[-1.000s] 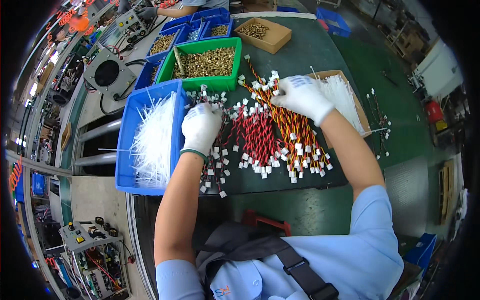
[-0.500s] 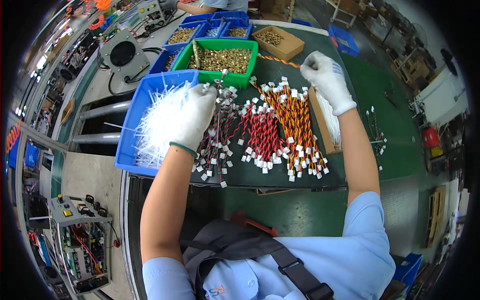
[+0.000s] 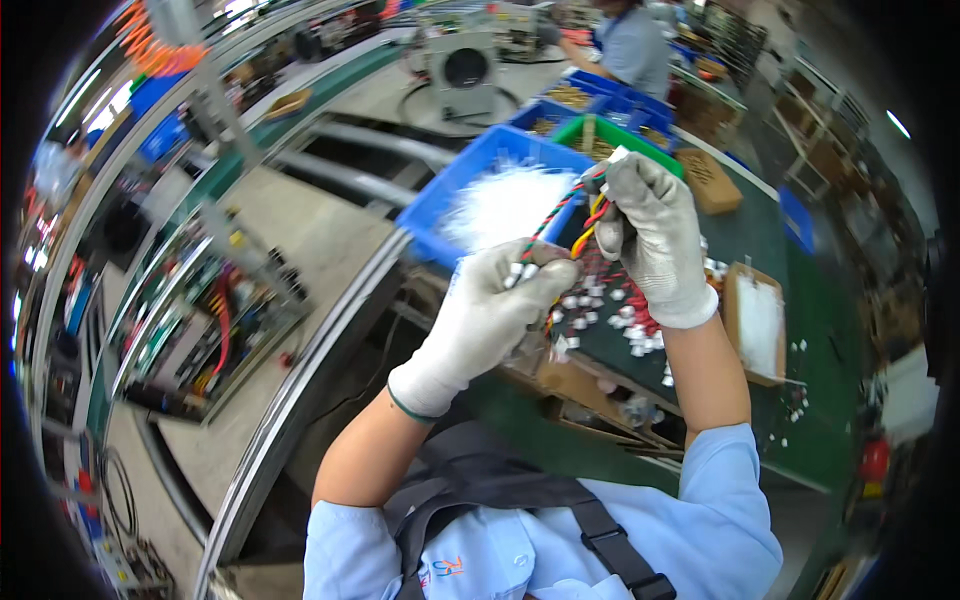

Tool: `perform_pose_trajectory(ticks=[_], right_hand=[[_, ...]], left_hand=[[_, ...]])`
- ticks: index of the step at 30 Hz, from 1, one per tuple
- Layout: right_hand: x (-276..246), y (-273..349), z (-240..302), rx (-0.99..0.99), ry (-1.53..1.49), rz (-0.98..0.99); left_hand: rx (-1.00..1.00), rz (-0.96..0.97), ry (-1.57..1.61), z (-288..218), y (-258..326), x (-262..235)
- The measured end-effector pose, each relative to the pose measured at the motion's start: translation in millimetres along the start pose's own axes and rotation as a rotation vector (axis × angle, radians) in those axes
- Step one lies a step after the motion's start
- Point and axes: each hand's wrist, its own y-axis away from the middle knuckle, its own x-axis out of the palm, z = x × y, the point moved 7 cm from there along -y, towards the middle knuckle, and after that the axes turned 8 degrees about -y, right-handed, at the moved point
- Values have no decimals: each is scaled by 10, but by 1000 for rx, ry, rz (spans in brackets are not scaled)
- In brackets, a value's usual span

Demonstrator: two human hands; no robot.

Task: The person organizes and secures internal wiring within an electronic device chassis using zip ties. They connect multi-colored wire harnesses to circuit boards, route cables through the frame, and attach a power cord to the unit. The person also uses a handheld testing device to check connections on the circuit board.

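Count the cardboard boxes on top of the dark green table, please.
2: one cardboard box just right of the green bin, and a second box farther right, beyond the right hand. That hand might hide others.

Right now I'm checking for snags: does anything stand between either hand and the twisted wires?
Nothing visible does: the left hand and the right hand both hold the twisted wires; the blue bin only shows beyond them.

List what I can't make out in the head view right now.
All in the head view:
- Twisted wires: the stretch hidden inside the closed left hand.
- Green bin: part of its near side, behind the right hand.
- Open machine: inner parts, blurred.
- Co-worker: head, partly cut off by the upper edge.
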Motion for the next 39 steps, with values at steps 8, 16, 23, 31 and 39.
perform_pose_trajectory(ticks=[8, 16, 23, 31, 39], right_hand=[[1717, 6, -852, 158, -276, 280], [3099, 334, -1421, 257, -309, 352], [3730, 701, -1330, -276, 310, 448], [3919, 1597, -1668, -575, 575, 1425], [3591, 1042, -1717, -157, 368, 1188]], left_hand=[[-146, -662, -14, 781, 2306, -1979], [24, -598, 325, 1015, 3547, -2113], [-125, -824, 386, 951, 4079, -2140], [-254, -984, 156, 482, 3809, -2134], [25, -745, -1329, -72, 3190, -2106]])
